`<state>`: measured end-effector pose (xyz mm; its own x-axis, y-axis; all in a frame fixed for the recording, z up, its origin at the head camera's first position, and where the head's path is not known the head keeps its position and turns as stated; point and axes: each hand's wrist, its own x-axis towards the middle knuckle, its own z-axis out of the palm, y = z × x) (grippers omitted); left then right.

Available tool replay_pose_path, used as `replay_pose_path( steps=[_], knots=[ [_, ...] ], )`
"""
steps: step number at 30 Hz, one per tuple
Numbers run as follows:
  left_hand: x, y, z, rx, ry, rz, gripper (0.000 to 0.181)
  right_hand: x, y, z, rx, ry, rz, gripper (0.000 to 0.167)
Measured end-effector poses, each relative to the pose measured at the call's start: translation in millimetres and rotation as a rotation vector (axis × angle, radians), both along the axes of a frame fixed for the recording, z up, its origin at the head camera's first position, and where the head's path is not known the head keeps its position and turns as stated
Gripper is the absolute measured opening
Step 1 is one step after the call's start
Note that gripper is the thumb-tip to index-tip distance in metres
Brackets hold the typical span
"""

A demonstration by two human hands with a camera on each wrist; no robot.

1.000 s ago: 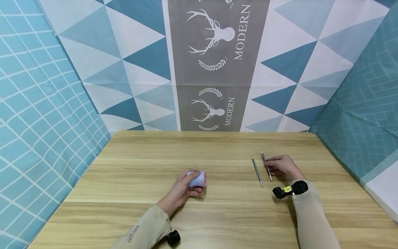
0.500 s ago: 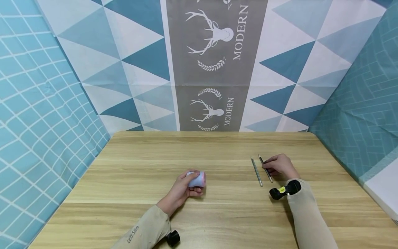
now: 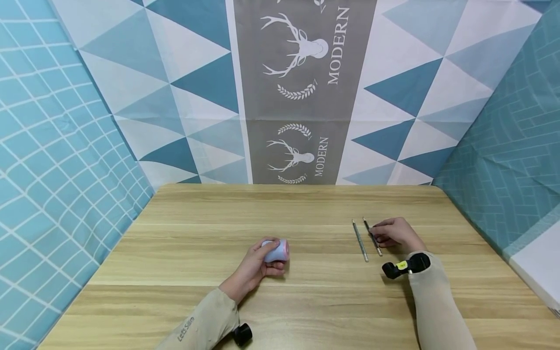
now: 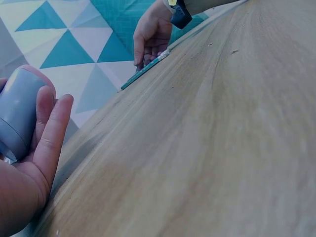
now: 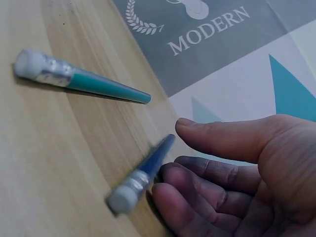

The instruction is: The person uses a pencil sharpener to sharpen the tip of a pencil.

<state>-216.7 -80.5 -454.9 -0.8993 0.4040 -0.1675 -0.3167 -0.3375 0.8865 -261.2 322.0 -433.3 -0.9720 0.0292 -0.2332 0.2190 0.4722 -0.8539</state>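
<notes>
My left hand [image 3: 251, 272] holds a light-blue cylinder [image 3: 273, 251] with a pink end, tilted on its side just above the table; the thumb lies over its top. In the left wrist view two fingers stick out straight beside the cylinder [image 4: 19, 108]. Towards the right lies a green pencil [image 3: 360, 240] with a white eraser. Beside it, roughly parallel, a dark pencil [image 3: 377, 247] rests on the table. Right by the dark pencil is my right hand [image 3: 395, 232]. In the right wrist view its thumb stands apart from this dark pencil [image 5: 154, 160], and the other fingers curl loosely alongside.
A wood-grain table [image 3: 306, 301] spans the front. Behind it hangs a patterned backdrop [image 3: 302, 97], with a blue tiled sheet [image 3: 52, 160] at the left and a teal one [image 3: 516, 146] at the right. A white surface [image 3: 540, 265] lies beyond the right edge.
The dark pencil has shifted slightly left, nearer the green pencil. My right hand went a little left with it, then moved slightly back right. The left hand stays where it was.
</notes>
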Motion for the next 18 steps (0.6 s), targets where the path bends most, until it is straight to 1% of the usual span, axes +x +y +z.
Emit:
replay_pose_path(
  steps=[2, 7, 11, 14, 18],
  knots=[
    [-0.7, 0.0, 0.0, -0.001, -0.008, 0.013, 0.020, 0.2, 0, 1.5, -0.018, -0.011, 0.000, 0.045],
    [-2.1, -0.4, 1.8, -0.015, -0.037, 0.073, 0.020, 2.1, 1, 3.2, -0.070, -0.032, 0.010, 0.047],
    [-4.9, -2.6, 6.7, 0.027, -0.039, 0.095, 0.026, 2.3, 2, 4.6, -0.089, -0.031, 0.012, 0.049],
    [-7.1, -5.9, 10.3, 0.064, -0.027, 0.104, 0.032, 1.8, 3, 4.9, -0.084, -0.031, 0.017, 0.052],
    [-9.3, -11.6, 14.8, 0.094, -0.030, 0.125, 0.037, 1.7, 5, 4.0, -0.078, -0.040, 0.031, 0.055]
  ],
)
